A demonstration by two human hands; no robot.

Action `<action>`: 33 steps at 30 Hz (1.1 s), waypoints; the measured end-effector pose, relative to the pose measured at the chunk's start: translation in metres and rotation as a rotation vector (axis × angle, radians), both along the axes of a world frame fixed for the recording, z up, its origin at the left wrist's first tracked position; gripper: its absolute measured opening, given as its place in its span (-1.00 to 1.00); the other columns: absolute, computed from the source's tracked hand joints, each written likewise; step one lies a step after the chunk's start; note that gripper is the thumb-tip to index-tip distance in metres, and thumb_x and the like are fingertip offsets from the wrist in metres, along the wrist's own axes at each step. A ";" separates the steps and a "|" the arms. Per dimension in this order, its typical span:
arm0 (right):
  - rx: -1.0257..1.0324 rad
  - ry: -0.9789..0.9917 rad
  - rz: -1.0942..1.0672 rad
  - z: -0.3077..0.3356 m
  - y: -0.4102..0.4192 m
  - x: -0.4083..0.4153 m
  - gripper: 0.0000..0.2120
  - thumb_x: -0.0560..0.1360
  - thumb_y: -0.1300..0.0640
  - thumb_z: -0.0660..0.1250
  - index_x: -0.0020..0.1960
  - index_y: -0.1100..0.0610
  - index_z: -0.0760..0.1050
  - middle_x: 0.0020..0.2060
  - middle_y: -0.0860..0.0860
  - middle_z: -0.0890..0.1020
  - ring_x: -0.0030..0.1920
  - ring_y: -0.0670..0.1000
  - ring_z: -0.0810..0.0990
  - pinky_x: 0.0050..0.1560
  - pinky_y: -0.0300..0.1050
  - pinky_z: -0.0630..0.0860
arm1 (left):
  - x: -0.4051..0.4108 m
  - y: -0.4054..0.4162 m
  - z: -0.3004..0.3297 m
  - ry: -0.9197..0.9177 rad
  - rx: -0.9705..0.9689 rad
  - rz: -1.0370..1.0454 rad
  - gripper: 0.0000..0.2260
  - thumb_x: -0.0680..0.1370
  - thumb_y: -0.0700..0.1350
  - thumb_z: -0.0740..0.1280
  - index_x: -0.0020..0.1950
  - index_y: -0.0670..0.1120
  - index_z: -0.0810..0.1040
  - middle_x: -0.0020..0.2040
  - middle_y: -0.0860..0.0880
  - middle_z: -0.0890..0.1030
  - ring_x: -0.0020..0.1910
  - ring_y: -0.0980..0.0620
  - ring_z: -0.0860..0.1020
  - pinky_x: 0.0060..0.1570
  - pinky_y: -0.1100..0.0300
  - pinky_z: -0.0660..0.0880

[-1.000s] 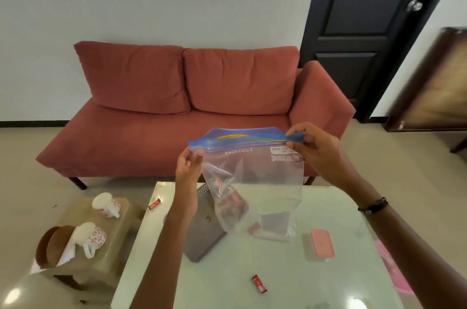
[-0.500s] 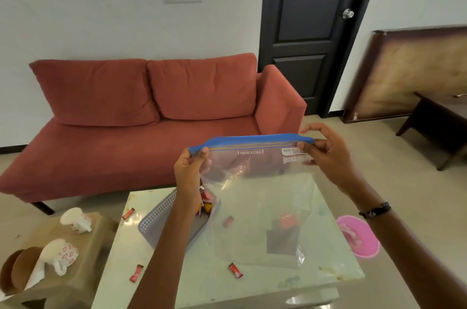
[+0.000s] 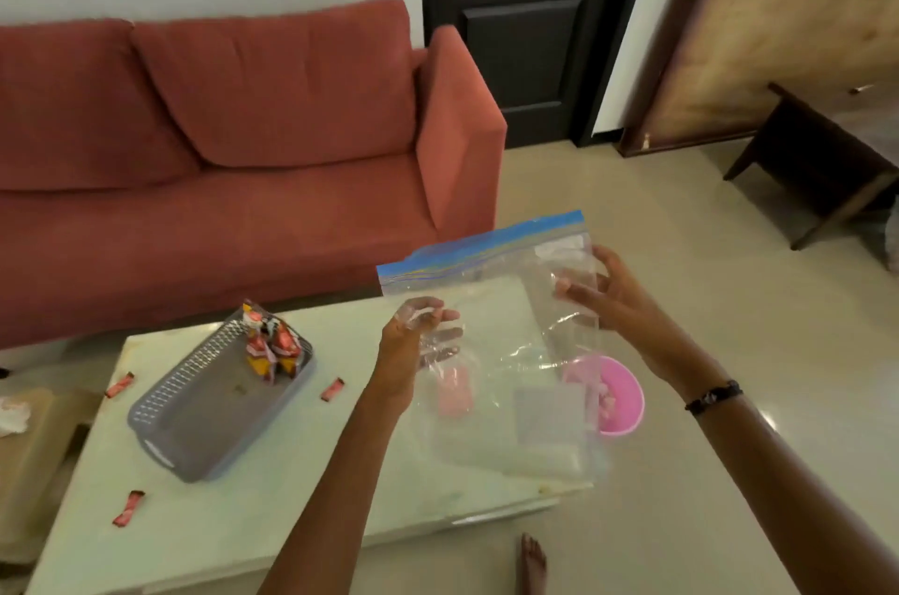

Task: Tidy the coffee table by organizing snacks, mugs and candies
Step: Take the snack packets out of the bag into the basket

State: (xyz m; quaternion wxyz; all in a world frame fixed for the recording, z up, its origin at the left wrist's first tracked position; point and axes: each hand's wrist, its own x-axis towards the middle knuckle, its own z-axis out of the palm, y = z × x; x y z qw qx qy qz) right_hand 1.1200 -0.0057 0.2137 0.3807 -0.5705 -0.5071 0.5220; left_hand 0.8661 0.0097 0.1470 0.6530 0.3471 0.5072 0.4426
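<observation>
A clear zip bag (image 3: 506, 302) with a blue seal strip hangs over the right end of the pale coffee table (image 3: 272, 492). My left hand (image 3: 413, 351) grips its left side and my right hand (image 3: 603, 288) grips its right side, fingers spread against the plastic. A grey perforated tray (image 3: 204, 405) on the table holds red and orange snack packets (image 3: 270, 346). Three small red candies lie loose on the table: one (image 3: 332, 389) right of the tray, one (image 3: 119, 384) at the left edge, one (image 3: 128, 508) near the front left. A pink case (image 3: 455, 392) shows through the bag.
A red sofa (image 3: 219, 166) stands behind the table. A pink bin (image 3: 620, 392) sits on the floor at the table's right end. A low stool (image 3: 24, 443) is at the left, a dark wooden table (image 3: 817, 156) at the right. My bare foot (image 3: 532, 565) is below.
The view has swung right and down. The bag has dropped lower and to the right, its seal strip now tilted. Both hands have shifted from the seal's corners down onto the bag's sides.
</observation>
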 end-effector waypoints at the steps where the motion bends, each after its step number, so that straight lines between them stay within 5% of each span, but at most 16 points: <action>1: -0.082 -0.050 0.093 -0.015 0.002 0.018 -0.33 0.45 0.05 0.41 0.43 -0.11 0.13 0.19 -0.08 0.60 0.07 -0.14 0.64 -0.13 -0.23 0.60 | 0.023 0.007 -0.013 -0.023 -0.038 0.047 -0.92 0.54 -0.23 0.27 -0.06 -0.06 0.50 -0.14 -0.05 0.66 -0.25 0.00 0.66 -0.29 0.16 0.61; 3: -0.227 -0.114 0.255 -0.047 0.006 0.049 -0.15 0.41 0.03 0.46 0.45 -0.27 -0.05 0.25 -0.13 0.53 0.05 -0.07 0.66 -0.03 -0.14 0.58 | 0.066 0.019 -0.042 -0.022 -0.092 0.121 -0.88 0.55 -0.28 0.21 -0.07 -0.09 0.48 -0.15 -0.10 0.63 -0.32 0.03 0.63 -0.31 0.17 0.60; 6: -0.299 -0.157 0.344 -0.100 0.014 0.085 -0.10 0.47 0.22 0.41 0.44 -0.36 -0.10 0.27 -0.10 0.49 -0.05 0.01 0.70 -0.20 -0.22 0.57 | 0.129 0.030 -0.087 0.041 -0.151 0.122 -0.82 0.55 -0.35 0.16 -0.06 -0.09 0.46 -0.14 -0.12 0.60 -0.28 0.01 0.61 -0.24 0.15 0.60; 10: -0.173 -0.543 0.222 -0.189 0.029 0.119 -0.25 0.40 0.52 0.12 0.29 -0.25 0.34 0.02 0.18 0.67 -0.22 0.08 0.64 -0.15 -0.43 0.49 | 0.200 0.038 -0.155 0.131 -0.226 -0.101 -0.80 0.46 -0.13 0.30 0.02 0.12 0.46 -0.01 -0.08 0.60 -0.01 -0.08 0.58 0.03 0.05 0.55; 13: -0.124 -0.628 0.066 -0.258 0.041 0.144 -0.43 0.34 0.59 0.07 0.09 0.15 0.63 -0.09 0.16 0.70 -0.19 0.09 0.65 -0.28 -0.56 0.36 | 0.235 0.041 -0.206 0.235 -0.275 -0.339 -0.62 0.40 0.04 0.29 0.21 0.16 0.36 0.17 0.03 0.53 0.16 -0.02 0.51 0.16 0.07 0.43; 16: -0.095 -0.752 -0.108 -0.326 0.060 0.172 -0.52 0.27 0.56 0.13 -0.08 0.18 0.67 -0.06 0.10 0.70 -0.13 0.08 0.64 -0.16 -0.29 0.44 | 0.255 0.044 -0.252 0.258 -0.323 -0.360 -0.64 0.54 -0.08 0.26 0.30 0.05 0.26 0.13 0.17 0.37 0.12 0.12 0.43 0.01 0.34 0.37; 19: -0.158 -0.816 -0.213 -0.406 0.075 0.198 -0.53 0.30 0.56 0.12 0.00 0.23 0.65 0.14 0.20 0.61 0.10 0.17 0.59 0.09 -0.05 0.49 | 0.262 0.040 -0.295 0.242 -0.357 -0.334 -0.73 0.56 -0.14 0.25 0.22 0.06 0.32 -0.03 0.30 0.39 -0.10 0.33 0.43 -0.25 0.57 0.37; 22: -0.284 -0.842 -0.180 -0.476 0.085 0.204 -0.58 0.43 0.51 0.11 0.22 0.33 0.51 0.40 0.25 0.34 0.38 0.19 0.37 0.34 -0.07 0.30 | 0.268 0.035 -0.334 0.223 -0.395 -0.318 -0.79 0.55 -0.12 0.27 0.15 0.08 0.39 0.06 0.22 0.48 -0.02 0.28 0.48 0.02 0.33 0.43; 28: -0.394 -1.069 0.217 -0.582 0.092 0.195 -0.51 0.38 0.42 0.20 0.31 0.45 0.31 0.42 0.39 0.22 0.44 0.32 0.19 0.24 0.19 0.39 | 0.284 0.040 -0.390 0.169 -0.379 -0.287 -0.77 0.57 -0.19 0.22 0.21 -0.03 0.45 0.17 0.06 0.53 0.05 0.24 0.50 0.15 0.20 0.42; 31: -0.462 -1.103 0.270 -0.614 0.093 0.198 -0.50 0.46 0.45 0.10 0.40 0.32 0.25 0.50 0.25 0.09 0.22 0.33 0.42 0.12 0.15 0.43 | 0.290 0.044 -0.411 0.145 -0.346 -0.285 -0.78 0.57 -0.17 0.23 0.20 -0.01 0.46 0.15 0.12 0.53 0.04 0.25 0.50 0.17 0.17 0.44; 33: -0.521 -1.133 0.362 -0.632 0.096 0.200 -0.64 0.54 0.36 0.07 0.31 0.27 0.37 0.45 0.17 0.24 0.15 0.28 0.46 0.10 0.12 0.47 | 0.292 0.047 -0.423 0.127 -0.326 -0.282 -0.78 0.57 -0.16 0.23 0.21 -0.02 0.46 0.15 0.12 0.52 0.04 0.26 0.50 0.18 0.16 0.45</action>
